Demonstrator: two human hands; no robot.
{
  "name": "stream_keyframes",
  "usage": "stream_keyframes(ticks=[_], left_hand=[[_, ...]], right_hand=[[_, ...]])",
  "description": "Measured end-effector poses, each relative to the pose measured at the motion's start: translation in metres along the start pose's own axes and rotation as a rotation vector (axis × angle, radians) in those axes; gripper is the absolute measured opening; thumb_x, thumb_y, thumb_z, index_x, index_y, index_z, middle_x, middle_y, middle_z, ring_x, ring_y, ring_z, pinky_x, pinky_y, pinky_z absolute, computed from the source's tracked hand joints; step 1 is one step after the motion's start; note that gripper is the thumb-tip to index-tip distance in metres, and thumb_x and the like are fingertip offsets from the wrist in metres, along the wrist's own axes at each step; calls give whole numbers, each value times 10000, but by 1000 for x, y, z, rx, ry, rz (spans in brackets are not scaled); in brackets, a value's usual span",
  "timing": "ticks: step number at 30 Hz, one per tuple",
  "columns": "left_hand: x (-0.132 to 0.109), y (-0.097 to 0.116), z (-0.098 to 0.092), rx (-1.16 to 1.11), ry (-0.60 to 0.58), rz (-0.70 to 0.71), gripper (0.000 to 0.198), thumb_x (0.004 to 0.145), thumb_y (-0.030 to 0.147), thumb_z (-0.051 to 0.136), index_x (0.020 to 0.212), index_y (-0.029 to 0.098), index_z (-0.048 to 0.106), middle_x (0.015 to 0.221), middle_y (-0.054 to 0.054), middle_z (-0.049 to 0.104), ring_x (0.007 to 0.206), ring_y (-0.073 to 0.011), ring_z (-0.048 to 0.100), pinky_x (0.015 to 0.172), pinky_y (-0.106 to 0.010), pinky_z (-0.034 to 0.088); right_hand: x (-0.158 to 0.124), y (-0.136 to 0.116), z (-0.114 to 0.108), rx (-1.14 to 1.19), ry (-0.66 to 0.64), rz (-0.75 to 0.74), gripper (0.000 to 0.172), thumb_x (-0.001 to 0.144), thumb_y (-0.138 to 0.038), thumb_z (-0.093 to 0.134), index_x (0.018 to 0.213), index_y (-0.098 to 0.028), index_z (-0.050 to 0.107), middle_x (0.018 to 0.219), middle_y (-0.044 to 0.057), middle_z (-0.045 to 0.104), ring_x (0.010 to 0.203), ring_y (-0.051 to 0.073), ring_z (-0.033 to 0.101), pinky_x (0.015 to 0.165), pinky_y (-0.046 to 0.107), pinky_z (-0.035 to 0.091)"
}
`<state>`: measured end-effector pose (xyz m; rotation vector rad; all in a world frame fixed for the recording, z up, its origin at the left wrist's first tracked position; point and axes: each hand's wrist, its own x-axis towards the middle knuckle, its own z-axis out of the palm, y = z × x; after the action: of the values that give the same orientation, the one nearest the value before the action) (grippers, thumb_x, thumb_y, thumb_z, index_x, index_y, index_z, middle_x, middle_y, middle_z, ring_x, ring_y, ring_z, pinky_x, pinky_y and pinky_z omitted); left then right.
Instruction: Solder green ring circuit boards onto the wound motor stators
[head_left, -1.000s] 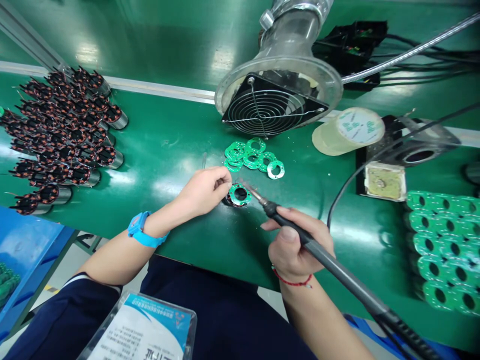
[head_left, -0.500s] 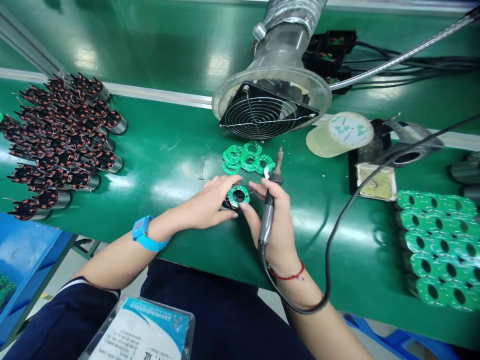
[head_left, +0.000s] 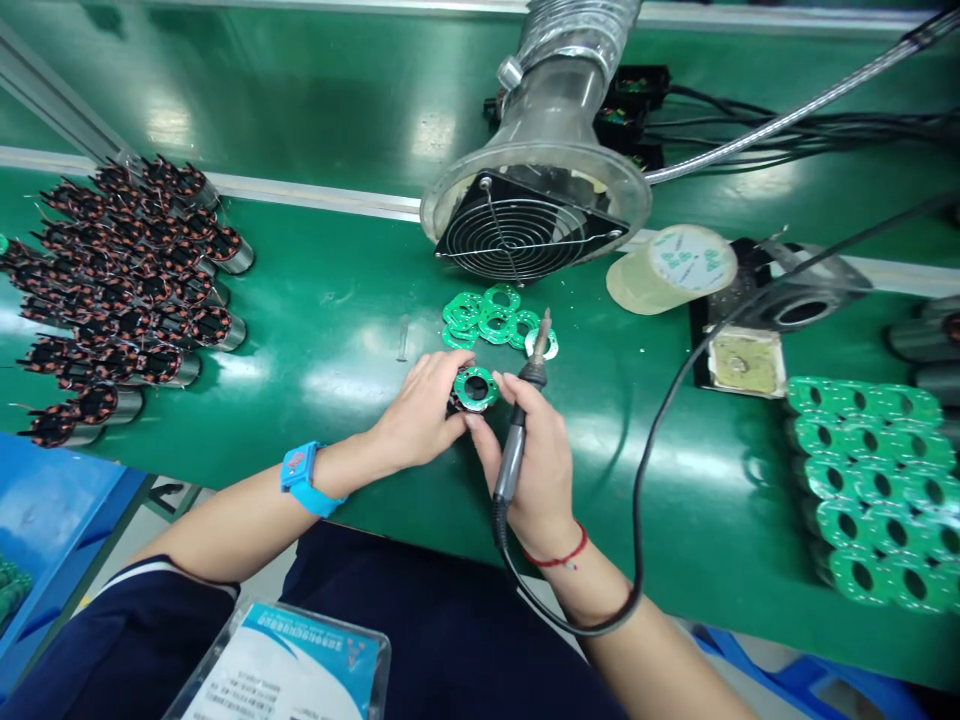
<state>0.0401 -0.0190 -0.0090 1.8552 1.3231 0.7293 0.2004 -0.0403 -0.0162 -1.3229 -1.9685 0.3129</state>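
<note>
My left hand (head_left: 424, 412) is closed round the side of a motor stator, whose body is mostly hidden by the fingers. On top of it sits a green ring-shaped circuit board (head_left: 475, 389). In my right hand (head_left: 536, 460) lies a soldering iron (head_left: 513, 455), its tip pointing up and away from the board. The right thumb and fingertips also touch the right edge of the board and stator. Just beyond the hands lies a loose pile of green ring boards (head_left: 495, 322), with one paler ring (head_left: 541, 344) near the iron's tip.
Several wound stators (head_left: 142, 290) stand at the left. A fume extractor with a fan grille (head_left: 514, 240) hangs behind the boards. Right of it are a solder roll (head_left: 671, 270), an iron stand with sponge (head_left: 746, 362) and rows of board-topped stators (head_left: 870, 490). The iron's cable (head_left: 641, 500) loops over my right forearm.
My right hand has shifted slightly left, its thumb and fingers now against the board and stator. The iron moved along with it, uncovering the pale ring. The left hand still grips the stator.
</note>
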Motion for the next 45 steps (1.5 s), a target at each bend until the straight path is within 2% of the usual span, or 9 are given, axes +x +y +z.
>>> stream_keyframes(ticks=[6, 12, 16, 23, 28, 31, 36, 38, 45], left_hand=[[11, -8, -14, 12, -123, 188, 389, 838, 190, 591, 1217, 170, 506, 1240, -140, 567, 1189, -289, 499, 1055, -487, 425], [5, -14, -8, -142, -65, 138, 719, 832, 161, 591, 1460, 218, 246, 1449, -169, 437, 1298, -281, 499, 1098, -485, 427], [-3, -11, -1, -32, 56, 90, 513, 848, 203, 588, 1328, 171, 409, 1325, -175, 517, 1234, -296, 526, 1070, -513, 443], [2, -11, -6, -34, 12, 136, 409, 855, 182, 575, 1259, 161, 510, 1286, -144, 594, 1230, -279, 520, 1081, -490, 421], [6, -8, -8, 43, -44, 118, 560, 820, 237, 664, 1333, 183, 446, 1381, -162, 520, 1301, -323, 462, 1092, -533, 383], [6, -1, -9, 131, -83, 96, 512, 818, 235, 693, 1282, 193, 482, 1320, -151, 568, 1235, -334, 509, 1038, -543, 410], [14, -10, -40, 17, 220, -100, 419, 787, 233, 713, 1160, 182, 530, 1181, -114, 618, 1074, -255, 590, 959, -444, 478], [28, -23, -63, -97, 420, -233, 487, 783, 258, 710, 1210, 175, 493, 1173, -101, 613, 1009, -206, 615, 909, -380, 502], [120, -66, -132, -67, 623, -324, 386, 797, 193, 686, 1151, 111, 554, 1122, -129, 664, 1009, -212, 635, 938, -363, 493]], right_hand=[[-1, 4, 5, 54, -8, 32, 477, 922, -351, 599, 1364, -253, 450, 1179, 100, 675, 1019, 265, 676, 872, 434, 551], [4, 10, 5, 171, -65, 91, 482, 914, -394, 616, 1347, -269, 446, 1284, 104, 623, 1141, 264, 640, 942, 453, 541], [6, 11, 6, 148, -7, 111, 447, 902, -421, 631, 1291, -259, 483, 1197, 92, 660, 1076, 264, 656, 941, 470, 528], [7, 12, 10, 105, -44, 102, 433, 919, -425, 594, 1303, -245, 506, 1205, 102, 673, 1059, 264, 662, 913, 449, 539], [14, 14, -7, 171, -112, 97, 502, 900, -441, 615, 1339, -237, 484, 1278, 114, 646, 1165, 275, 629, 984, 475, 515], [27, 25, -29, 129, -8, 124, 514, 897, -428, 612, 1348, -220, 482, 1325, 135, 614, 1209, 283, 601, 1033, 500, 477], [49, 74, -56, -92, 235, 217, 464, 887, -427, 553, 1281, -182, 563, 986, 125, 731, 905, 303, 686, 845, 501, 531], [51, 93, -58, -112, 157, 278, 479, 867, -486, 564, 1233, -180, 607, 763, 99, 714, 668, 291, 663, 641, 437, 524], [47, 103, -65, -132, 25, 514, 693, 850, -691, 416, 1315, -196, 552, 940, 156, 739, 760, 367, 697, 624, 476, 516]])
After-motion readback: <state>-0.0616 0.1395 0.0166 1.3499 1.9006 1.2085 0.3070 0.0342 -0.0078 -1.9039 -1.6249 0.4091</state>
